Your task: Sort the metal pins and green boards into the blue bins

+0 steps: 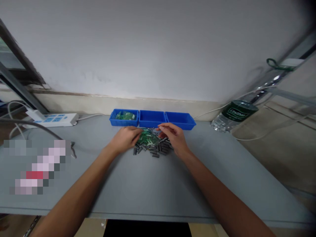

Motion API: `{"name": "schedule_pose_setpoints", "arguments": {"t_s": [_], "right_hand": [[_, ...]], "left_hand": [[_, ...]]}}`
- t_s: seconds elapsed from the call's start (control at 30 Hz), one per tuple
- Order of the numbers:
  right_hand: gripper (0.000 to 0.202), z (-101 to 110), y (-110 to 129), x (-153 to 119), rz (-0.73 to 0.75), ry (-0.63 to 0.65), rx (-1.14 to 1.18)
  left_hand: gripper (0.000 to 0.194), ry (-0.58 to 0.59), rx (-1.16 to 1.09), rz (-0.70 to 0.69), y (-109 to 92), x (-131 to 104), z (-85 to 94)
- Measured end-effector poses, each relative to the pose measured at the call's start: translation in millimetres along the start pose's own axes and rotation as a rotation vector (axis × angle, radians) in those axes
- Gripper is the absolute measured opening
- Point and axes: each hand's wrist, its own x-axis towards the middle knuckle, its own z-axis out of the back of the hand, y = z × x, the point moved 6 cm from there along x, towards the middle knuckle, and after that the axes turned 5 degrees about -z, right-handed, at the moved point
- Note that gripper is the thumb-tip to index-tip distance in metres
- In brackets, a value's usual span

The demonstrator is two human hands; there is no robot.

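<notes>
A heap of small parts lies on the grey table: green, clear-looking pieces [147, 137] in the middle, with dark grey cylindrical pieces [155, 155] around the front and right and thin metal pieces at the back. At the heap's left side is my left hand [126, 138], its fingers curled together; whatever they pinch is hidden. My right hand [174, 135] hovers over the right side, thumb and forefinger tips close together, and anything between them is too small to make out. Behind the heap stand a left blue bin [113, 122] with green pieces inside, a middle blue bin [152, 124] and a right blue bin [181, 125].
A white power strip [59, 119] with cables sits at the back left. A blurred-out pinkish object [46, 164] lies on the left. At the back right, a clear plastic bottle with a green label [237, 113] appears tilted near a white cable. The wall runs behind the bins.
</notes>
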Motion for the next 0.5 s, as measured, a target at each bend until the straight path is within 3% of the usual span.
{"name": "schedule_pose_setpoints", "arguments": {"t_s": [0.13,0.27,0.37,0.5], "right_hand": [[0.027,1,-1,0,0.008,-0.001,-0.023],[0.027,-4,-2,-1,0.073,0.060,-0.072],[0.032,-13,-4,-4,0.067,0.154,-0.060],[0.029,-21,-4,-7,0.014,0.235,-0.037]], "left_hand": [[0.030,-0.231,-0.031,0.053,1,0,12.4],[0.022,-0.456,-0.330,0.221,1,1,21.5],[0.021,-0.498,-0.659,0.345,5,3,13.4],[0.025,-0.458,-0.961,0.402,8,5,3.3]]}}
